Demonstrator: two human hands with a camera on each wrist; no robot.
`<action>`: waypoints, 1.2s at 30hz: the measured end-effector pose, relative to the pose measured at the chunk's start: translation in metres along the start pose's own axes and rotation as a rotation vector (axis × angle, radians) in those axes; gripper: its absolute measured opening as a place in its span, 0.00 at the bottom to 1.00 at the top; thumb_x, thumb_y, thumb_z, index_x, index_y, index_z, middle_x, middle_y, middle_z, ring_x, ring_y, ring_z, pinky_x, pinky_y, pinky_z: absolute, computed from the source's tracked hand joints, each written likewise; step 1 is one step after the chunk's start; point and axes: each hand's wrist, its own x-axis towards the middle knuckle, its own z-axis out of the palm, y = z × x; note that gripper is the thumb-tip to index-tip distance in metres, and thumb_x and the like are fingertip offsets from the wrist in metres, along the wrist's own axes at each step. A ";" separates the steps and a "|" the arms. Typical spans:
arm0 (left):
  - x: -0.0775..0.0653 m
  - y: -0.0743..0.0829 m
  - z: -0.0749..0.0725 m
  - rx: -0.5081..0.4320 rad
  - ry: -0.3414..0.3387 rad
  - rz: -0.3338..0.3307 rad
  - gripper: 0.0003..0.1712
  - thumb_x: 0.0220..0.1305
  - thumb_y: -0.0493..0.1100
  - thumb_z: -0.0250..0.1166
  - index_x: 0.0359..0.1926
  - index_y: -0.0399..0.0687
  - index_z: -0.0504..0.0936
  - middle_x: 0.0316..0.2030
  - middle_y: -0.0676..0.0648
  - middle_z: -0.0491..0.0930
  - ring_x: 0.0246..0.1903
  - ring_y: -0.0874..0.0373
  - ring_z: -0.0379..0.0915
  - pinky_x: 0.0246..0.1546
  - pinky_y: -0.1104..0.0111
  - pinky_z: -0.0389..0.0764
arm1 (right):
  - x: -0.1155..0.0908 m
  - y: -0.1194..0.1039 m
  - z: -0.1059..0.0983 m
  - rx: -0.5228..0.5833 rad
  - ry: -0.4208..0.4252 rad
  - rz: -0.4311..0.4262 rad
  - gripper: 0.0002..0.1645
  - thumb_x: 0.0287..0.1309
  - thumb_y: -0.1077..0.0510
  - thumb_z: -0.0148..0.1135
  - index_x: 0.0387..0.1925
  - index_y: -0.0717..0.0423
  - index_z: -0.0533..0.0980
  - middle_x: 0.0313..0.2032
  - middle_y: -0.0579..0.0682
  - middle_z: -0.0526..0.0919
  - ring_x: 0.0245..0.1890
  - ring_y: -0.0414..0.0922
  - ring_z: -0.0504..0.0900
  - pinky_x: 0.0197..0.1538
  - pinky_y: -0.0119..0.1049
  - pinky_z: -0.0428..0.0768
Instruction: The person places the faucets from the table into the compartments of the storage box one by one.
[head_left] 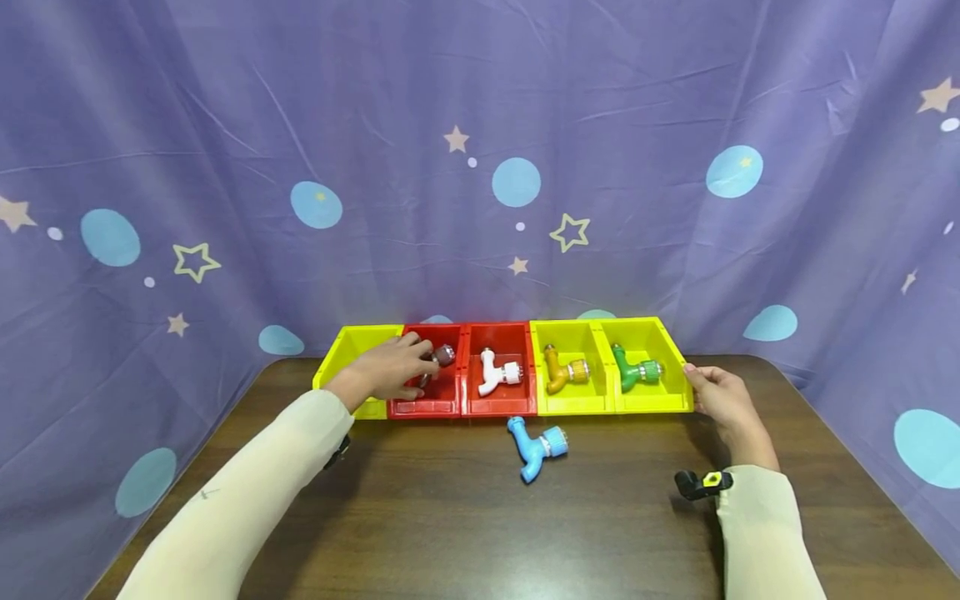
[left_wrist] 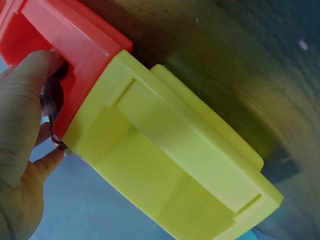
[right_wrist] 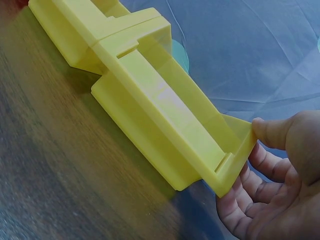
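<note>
The left hand [head_left: 393,367] grips a dark-brown, silver-ended tap [head_left: 442,357] inside the left red plastic bin [head_left: 427,407]; the right hand [head_left: 726,402] pinches the rightmost yellow plastic bin [head_left: 652,404]. Placing or lifting, apparently; next probably needs steady bins.

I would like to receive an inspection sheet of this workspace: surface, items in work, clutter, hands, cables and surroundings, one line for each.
Surface: brown wood-grain table, with some light reflected.
Job's things: row of five bins; white tap in the right-hand red bin, orange tap and green tap in the two right-hand yellow bins; blue tap lying on the table before the row.
Clutter: nothing seen.
Left hand: at the left-hand red bin, holding the dark tap.
Right hand: pinching the outer wall of the far-right yellow bin.
Cables: nothing seen.
Surroundings: purple curtain with stars and dots.
</note>
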 end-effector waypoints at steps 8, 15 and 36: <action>0.006 -0.004 0.003 0.032 -0.082 0.027 0.17 0.60 0.51 0.76 0.49 0.61 0.83 0.42 0.50 0.72 0.45 0.50 0.68 0.52 0.57 0.76 | -0.002 -0.003 -0.002 -0.004 -0.017 -0.014 0.35 0.76 0.38 0.48 0.58 0.68 0.69 0.50 0.57 0.71 0.43 0.46 0.72 0.41 0.32 0.79; 0.009 -0.003 0.006 0.072 -0.087 0.018 0.15 0.60 0.50 0.77 0.46 0.61 0.81 0.42 0.50 0.73 0.48 0.49 0.72 0.58 0.51 0.72 | -0.001 -0.003 -0.002 -0.001 -0.023 -0.010 0.36 0.76 0.37 0.48 0.59 0.68 0.69 0.52 0.58 0.71 0.45 0.47 0.72 0.41 0.32 0.78; 0.027 0.014 0.011 0.007 -0.223 -0.159 0.15 0.63 0.42 0.72 0.46 0.61 0.78 0.52 0.46 0.79 0.56 0.45 0.70 0.67 0.48 0.62 | 0.000 0.001 -0.002 0.014 -0.012 -0.014 0.33 0.76 0.39 0.49 0.56 0.68 0.70 0.43 0.53 0.72 0.38 0.42 0.74 0.39 0.34 0.79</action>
